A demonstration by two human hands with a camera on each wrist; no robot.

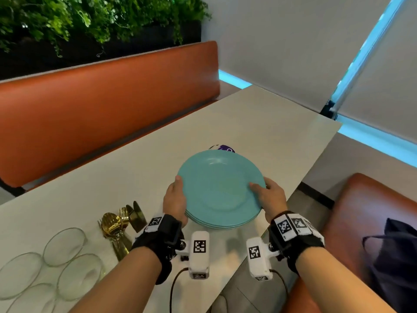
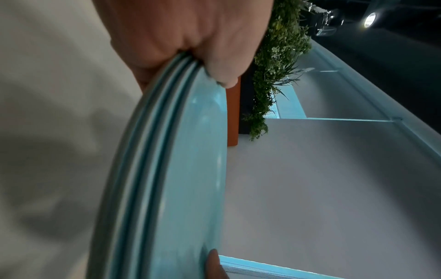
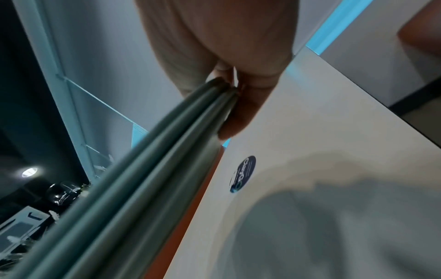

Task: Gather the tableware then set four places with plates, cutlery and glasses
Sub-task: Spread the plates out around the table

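A stack of several teal plates point(image 1: 220, 188) hangs a little above the pale table point(image 1: 135, 168). My left hand point(image 1: 176, 197) grips the stack's left rim, thumb on top, fingers underneath. My right hand point(image 1: 268, 196) grips the right rim the same way. The left wrist view shows the plate stack point(image 2: 167, 169) edge-on with my thumb point(image 2: 222, 62) over its rim. In the right wrist view the stacked plate rims point(image 3: 143, 179) run from my fingers point(image 3: 241, 111). Gold cutlery point(image 1: 119, 224) lies bundled at the near left. Several clear glasses point(image 1: 65, 247) stand beside it.
An orange bench point(image 1: 101, 114) runs along the table's far side, with plants point(image 1: 90, 21) above it. A second orange seat point(image 1: 361, 222) at the right holds a dark bag point(image 1: 397, 265). A round purple sticker point(image 1: 223, 148) lies on the table beyond the plates.
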